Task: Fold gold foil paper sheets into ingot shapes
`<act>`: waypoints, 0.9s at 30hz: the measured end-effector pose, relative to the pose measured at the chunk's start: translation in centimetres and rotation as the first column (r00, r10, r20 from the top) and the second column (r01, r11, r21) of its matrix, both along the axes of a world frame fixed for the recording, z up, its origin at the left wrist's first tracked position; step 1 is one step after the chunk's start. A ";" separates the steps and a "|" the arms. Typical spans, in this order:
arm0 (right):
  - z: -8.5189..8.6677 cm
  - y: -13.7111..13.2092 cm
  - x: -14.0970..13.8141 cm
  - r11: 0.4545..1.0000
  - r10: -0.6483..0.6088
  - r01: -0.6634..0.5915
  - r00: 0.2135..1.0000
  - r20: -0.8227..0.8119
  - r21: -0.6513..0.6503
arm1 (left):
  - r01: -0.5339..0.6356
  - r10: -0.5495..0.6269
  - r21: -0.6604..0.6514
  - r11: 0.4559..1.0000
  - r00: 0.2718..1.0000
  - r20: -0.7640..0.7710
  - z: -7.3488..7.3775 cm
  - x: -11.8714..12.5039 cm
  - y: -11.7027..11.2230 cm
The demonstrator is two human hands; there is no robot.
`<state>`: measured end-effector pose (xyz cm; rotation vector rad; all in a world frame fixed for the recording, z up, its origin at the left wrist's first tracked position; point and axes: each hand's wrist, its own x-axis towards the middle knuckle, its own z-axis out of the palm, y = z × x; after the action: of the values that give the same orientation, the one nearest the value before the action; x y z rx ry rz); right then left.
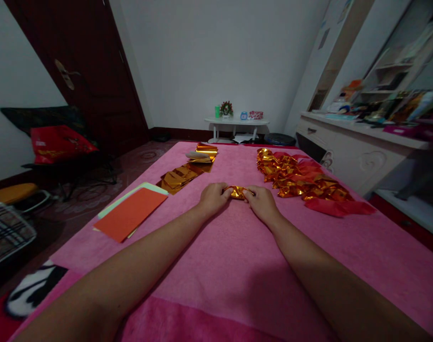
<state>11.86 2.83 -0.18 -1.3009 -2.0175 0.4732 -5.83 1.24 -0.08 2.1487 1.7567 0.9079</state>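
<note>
Between my two hands is a small piece of shiny gold foil paper (pixel 237 192), pinched at both ends just above the pink cloth. My left hand (pixel 215 197) is closed on its left end, with the thumb against the foil. Its right end is gripped by my right hand (pixel 261 202), also closed. To the right lies a heap of crumpled gold and red foil pieces (pixel 291 173). Flat gold foil sheets (pixel 181 178) are stacked to the left, with a gold foil roll (pixel 207 150) behind them.
Orange paper (pixel 133 213) and pale green paper (pixel 127 197) lie at the left of the pink cloth (pixel 216 266). Beyond it, a white side table (pixel 238 121) stands by the wall. A chair with a red bag (pixel 61 144) is at left, a cluttered cabinet (pixel 348 142) at right.
</note>
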 end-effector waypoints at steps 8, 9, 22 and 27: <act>0.2 -0.1 0.0 1.000 -0.004 0.004 1.000 -0.010 -0.017 | -0.009 0.009 -0.002 1.000 1.000 -0.021 0.2 0.0 -0.1; 0.1 -0.1 0.0 1.000 -0.004 0.003 1.000 -0.013 -0.016 | -0.008 0.008 -0.007 1.000 1.000 -0.018 0.2 0.0 -0.2; 0.0 -0.2 -0.1 0.998 0.006 -0.016 0.985 -0.171 -0.059 | 0.011 -0.011 0.010 1.000 0.999 0.046 0.4 0.0 -0.3; 0.3 -0.6 -0.3 1.000 -0.008 0.009 0.982 -0.191 0.002 | 0.021 -0.021 0.001 1.000 0.998 0.060 0.7 0.3 -0.5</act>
<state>11.57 2.18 0.09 -1.2139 -1.8520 0.5694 -5.54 0.77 0.61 2.1135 1.7024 0.9576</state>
